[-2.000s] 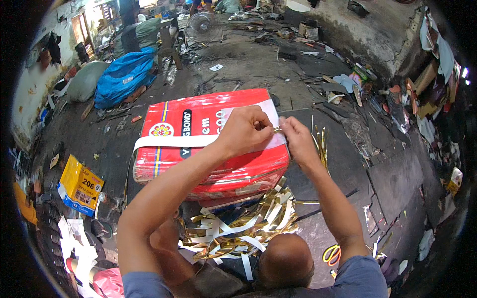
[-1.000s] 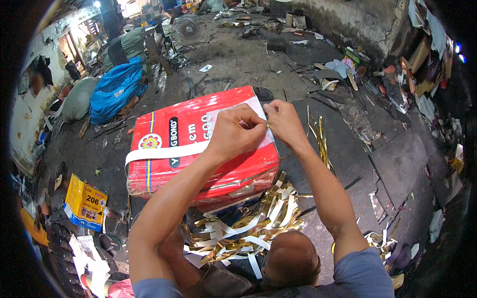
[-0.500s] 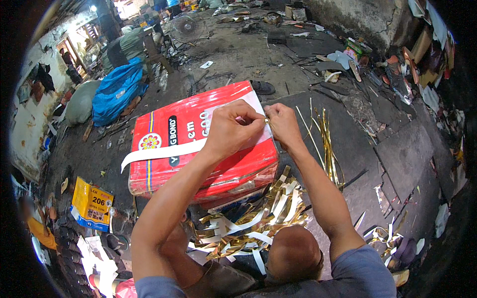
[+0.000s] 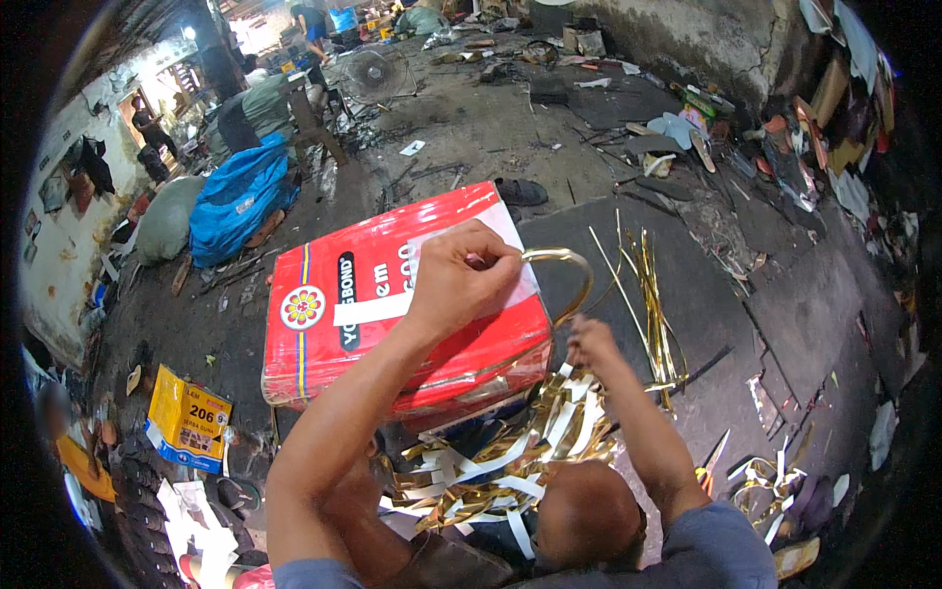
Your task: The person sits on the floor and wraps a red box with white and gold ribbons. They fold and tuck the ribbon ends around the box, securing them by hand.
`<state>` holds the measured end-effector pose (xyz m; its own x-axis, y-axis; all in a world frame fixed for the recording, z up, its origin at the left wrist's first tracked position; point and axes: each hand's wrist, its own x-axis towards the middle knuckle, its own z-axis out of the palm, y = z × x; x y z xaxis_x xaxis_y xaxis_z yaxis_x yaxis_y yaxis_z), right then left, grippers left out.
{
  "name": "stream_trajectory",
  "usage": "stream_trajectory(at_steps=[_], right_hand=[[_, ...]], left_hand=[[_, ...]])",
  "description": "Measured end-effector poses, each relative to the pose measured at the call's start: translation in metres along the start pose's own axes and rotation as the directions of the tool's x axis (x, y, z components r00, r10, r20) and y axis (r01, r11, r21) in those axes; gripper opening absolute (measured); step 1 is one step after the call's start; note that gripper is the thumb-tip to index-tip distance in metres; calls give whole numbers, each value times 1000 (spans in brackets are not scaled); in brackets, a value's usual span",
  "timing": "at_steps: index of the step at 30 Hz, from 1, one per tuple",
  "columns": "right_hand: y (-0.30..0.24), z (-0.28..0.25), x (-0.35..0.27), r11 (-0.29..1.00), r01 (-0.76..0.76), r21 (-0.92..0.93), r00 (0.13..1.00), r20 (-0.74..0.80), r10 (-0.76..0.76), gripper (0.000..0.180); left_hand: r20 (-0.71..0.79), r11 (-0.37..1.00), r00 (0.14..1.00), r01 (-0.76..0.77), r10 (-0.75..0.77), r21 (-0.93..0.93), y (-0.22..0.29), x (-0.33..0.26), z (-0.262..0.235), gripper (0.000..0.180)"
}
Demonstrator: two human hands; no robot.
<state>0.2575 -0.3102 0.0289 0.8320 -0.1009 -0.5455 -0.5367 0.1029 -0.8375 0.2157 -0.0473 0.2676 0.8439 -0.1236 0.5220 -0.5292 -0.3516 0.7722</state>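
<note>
A glossy red carton (image 4: pixel 324 265) with a coloured flower emblem lies before me. Over it my left hand (image 4: pixel 466 270) pinches a narrow strip between thumb and fingers. The strip's white tail (image 4: pixel 368 312) lies on the carton under my wrist. From the fingertips its gold part (image 4: pixel 574 270) arcs right and bends down past the carton's edge. My right hand (image 4: pixel 594 344), smeared by motion, is beside the lower end of that arc. Its fingers look bunched, but whether they grip the strip cannot be made out. A pile of gold and white strips (image 4: pixel 559 422) lies below the carton.
Thin gold strips (image 4: pixel 650 304) lie on dark sheeting to the right. Scissors (image 4: pixel 716 459) rest near my right arm. A yellow package (image 4: pixel 191 417) sits at left. Farther off are a blue sack (image 4: pixel 240 201), a fan (image 4: pixel 375 74), a sandal (image 4: pixel 520 191) and scattered scraps.
My right hand has moved away from my left, down and toward me. The white tail on the carton has shortened, and a gold arc now shows right of my left hand.
</note>
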Motion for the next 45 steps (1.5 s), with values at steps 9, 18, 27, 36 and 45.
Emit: stream_trajectory(at_steps=[9, 18, 27, 36, 45], right_hand=[[-226, 11, -137, 422, 890, -173, 417, -68, -906, 23], [-206, 107, -116, 352, 732, -583, 585, 274, -764, 39], [-133, 104, -56, 646, 721, -249, 692, 212, -690, 43], [-67, 89, -14, 725, 650, -230, 759, 154, -632, 42], [-22, 69, -2, 753, 566, -334, 819, 123, -561, 41]], left_hand=[[-22, 999, 999, 22, -23, -43, 1, 4, 0, 5], [18, 997, 1000, 9, -8, -74, 0, 5, 2, 5], [35, 993, 999, 22, -18, -115, -3, 8, 3, 4], [37, 994, 999, 25, -21, -109, -3, 10, 4, 4], [73, 997, 996, -49, 54, -67, -2, 11, 1, 2]])
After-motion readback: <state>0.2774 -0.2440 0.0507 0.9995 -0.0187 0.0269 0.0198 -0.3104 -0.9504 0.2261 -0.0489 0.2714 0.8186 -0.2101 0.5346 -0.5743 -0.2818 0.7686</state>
